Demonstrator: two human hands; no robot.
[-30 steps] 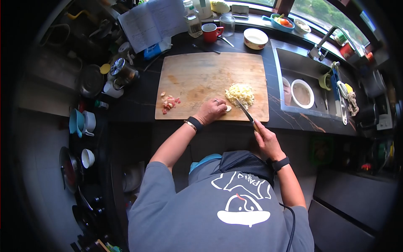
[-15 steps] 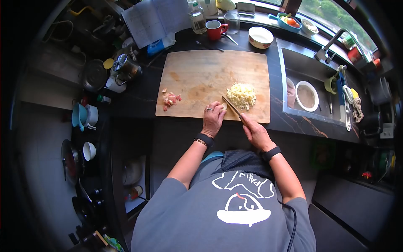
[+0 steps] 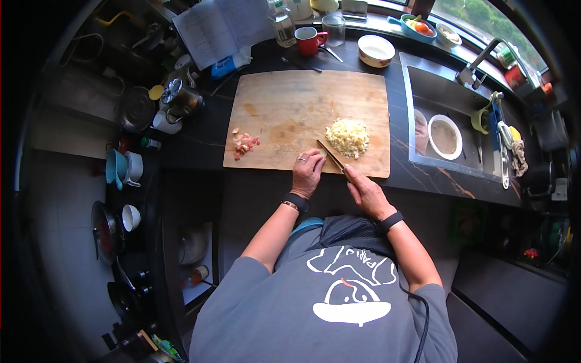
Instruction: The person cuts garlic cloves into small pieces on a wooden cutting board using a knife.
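Note:
A wooden cutting board [image 3: 284, 100] lies on the dark counter. In my right hand [image 3: 368, 192] is the handle of a knife [image 3: 331, 154], its blade slanting up and left over the board's front part. My left hand [image 3: 308, 171], with fingers bent together, grips a small pale piece of food [image 3: 324, 155] against the blade's left side; fingers and knife hide most of it. Right of the blade sits a heap of pale yellow chopped bits [image 3: 347, 137]. Small pinkish and tan pieces [image 3: 245, 143] lie near the board's left edge.
Behind the board stand a red mug [image 3: 308, 43], a glass [image 3: 333, 31], a bottle [image 3: 282, 25] and a white bowl [image 3: 376, 51]. To the right, a sink [image 3: 439, 91] holds a round white container [image 3: 445, 138]. A metal-lidded jar [image 3: 181, 98] stands on the left.
The knife has shifted slightly left, closer to my left fingers. Less of the pale piece shows now. Both hands stay in nearly the same place, and the view has turned slightly.

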